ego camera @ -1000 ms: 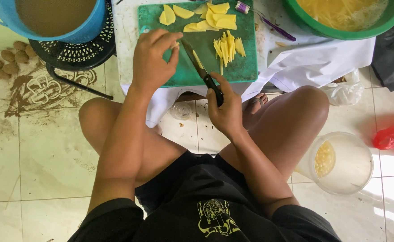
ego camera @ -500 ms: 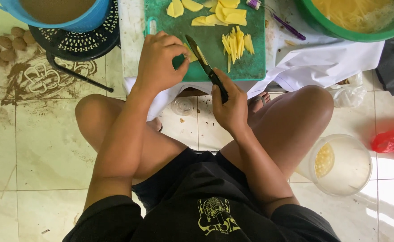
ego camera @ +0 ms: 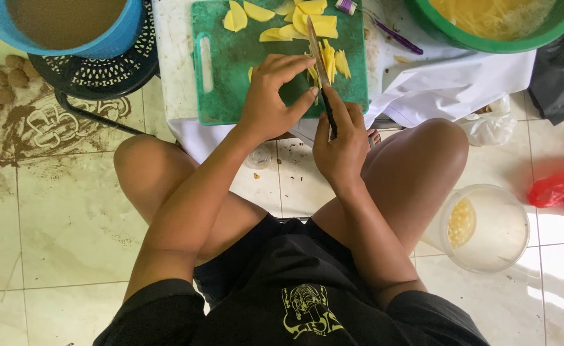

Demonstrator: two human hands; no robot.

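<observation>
Right hand (ego camera: pixel 341 148) clenched on black knife (ego camera: pixel 321 77) handle, blade over green cutting board (ego camera: pixel 230 77). Left hand (ego camera: pixel 270 97) fingers curled, pressing yellow slices (ego camera: pixel 325 62) beside the blade. More yellow slices at board's far edge. Green basin (ego camera: pixel 487 40) holds yellow shreds; blue bucket (ego camera: pixel 96 45) brown liquid; clear tub (ego camera: pixel 487 227) on the floor tiles, yellow bits. Red bag (ego camera: pixel 561 187) at right.

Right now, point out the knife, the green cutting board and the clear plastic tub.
knife (ego camera: pixel 316 48), head view, middle of the blade.
green cutting board (ego camera: pixel 230 83), head view, bare surface left of the hands.
clear plastic tub (ego camera: pixel 496 230), head view, inside wall.
</observation>
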